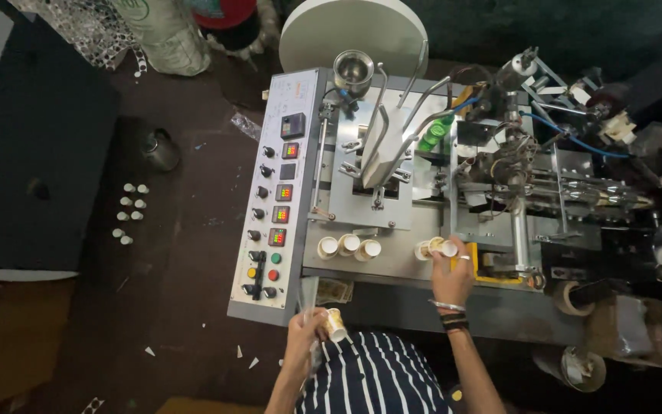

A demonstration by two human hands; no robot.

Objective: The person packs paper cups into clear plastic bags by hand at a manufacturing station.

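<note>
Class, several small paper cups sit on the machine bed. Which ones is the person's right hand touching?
The right hand touches the paper cups by the yellow part, right of centre. The three cups in a row near the control panel sit untouched.

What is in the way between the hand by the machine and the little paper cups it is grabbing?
Nothing visible. The right hand already rests on the small paper cups lying on the machine's top. The left hand holds another cup lower down.
</note>
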